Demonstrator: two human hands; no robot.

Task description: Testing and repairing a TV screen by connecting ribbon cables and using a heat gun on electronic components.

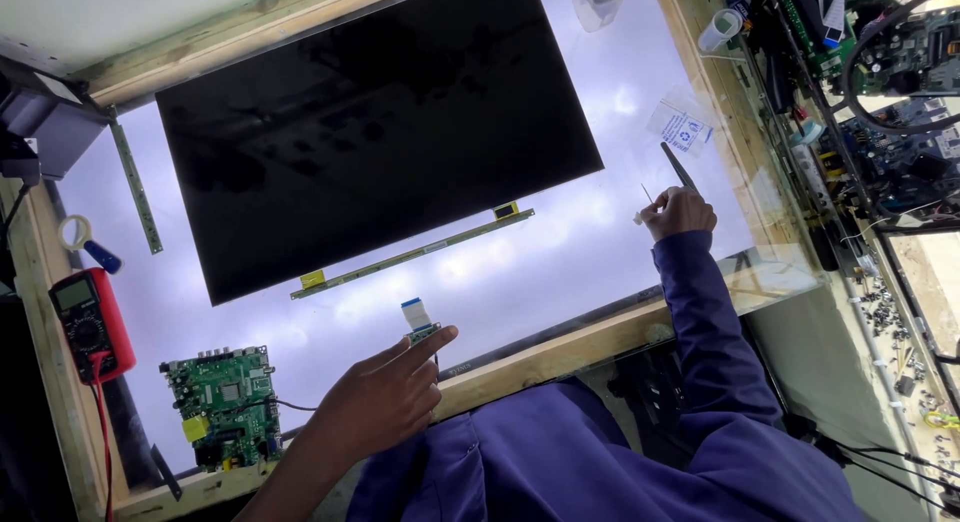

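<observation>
Low centre of the frame, the left hand (385, 397) pinches a short flat ribbon cable (417, 318) between its fingertips. Right of centre, the right hand (680, 214) is closed around dark tweezers (678, 168) over the lit table (560, 252).

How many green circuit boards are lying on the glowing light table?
1 loose green circuit board lies at the light table's near left corner, beside the red multimeter. More boards crowd the side bench at far right; some may be hidden.
</observation>
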